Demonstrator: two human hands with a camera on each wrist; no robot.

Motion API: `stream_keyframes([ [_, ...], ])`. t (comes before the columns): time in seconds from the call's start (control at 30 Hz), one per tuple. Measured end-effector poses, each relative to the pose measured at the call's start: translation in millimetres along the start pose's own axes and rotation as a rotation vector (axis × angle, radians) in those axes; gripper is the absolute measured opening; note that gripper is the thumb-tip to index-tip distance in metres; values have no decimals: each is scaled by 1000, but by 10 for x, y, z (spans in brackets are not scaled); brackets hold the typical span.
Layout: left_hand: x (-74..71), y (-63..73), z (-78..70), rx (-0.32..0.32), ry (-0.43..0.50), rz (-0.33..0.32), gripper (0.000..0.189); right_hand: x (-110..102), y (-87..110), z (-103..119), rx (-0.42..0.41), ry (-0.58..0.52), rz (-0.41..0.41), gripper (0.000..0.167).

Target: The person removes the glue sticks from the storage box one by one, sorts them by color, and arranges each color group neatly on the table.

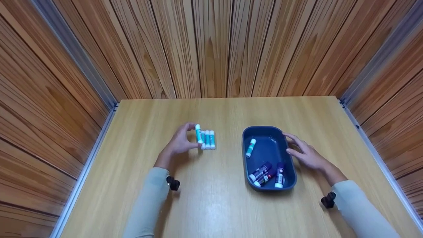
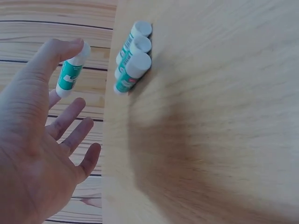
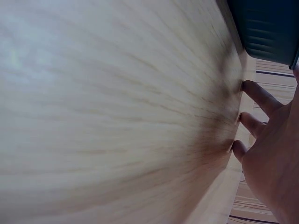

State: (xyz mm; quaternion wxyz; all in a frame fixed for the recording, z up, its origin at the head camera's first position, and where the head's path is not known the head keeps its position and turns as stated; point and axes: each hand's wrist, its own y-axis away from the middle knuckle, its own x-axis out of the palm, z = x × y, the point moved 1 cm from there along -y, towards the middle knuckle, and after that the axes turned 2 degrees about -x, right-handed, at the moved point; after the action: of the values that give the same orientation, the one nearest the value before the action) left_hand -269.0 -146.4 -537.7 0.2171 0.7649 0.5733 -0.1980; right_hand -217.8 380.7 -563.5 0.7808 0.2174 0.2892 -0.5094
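My left hand pinches a white-and-green glue stick by its ends, between thumb and index finger, the other fingers spread. It is raised off the table beside a row of three matching glue sticks lying side by side. At the right, a dark blue tray contains one green glue stick and three purple ones toward its near end. My right hand rests by the tray's right side, thumb and index finger at the rim. In the right wrist view its other fingertips touch the table.
The light wooden table is enclosed by wood-plank walls at the back and both sides. Metal rails run along its left and right edges. A small black device sits on each wrist.
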Motion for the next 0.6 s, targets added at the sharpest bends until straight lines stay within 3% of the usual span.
stream_keyframes([
  [0.37,18,-85,119,-76,-9,28,85,-20,-2,10,-18,-9,4,69],
  [0.6,25,-131,167,-102,-75,54,84,-17,-2,-10,-22,7,-3,67],
])
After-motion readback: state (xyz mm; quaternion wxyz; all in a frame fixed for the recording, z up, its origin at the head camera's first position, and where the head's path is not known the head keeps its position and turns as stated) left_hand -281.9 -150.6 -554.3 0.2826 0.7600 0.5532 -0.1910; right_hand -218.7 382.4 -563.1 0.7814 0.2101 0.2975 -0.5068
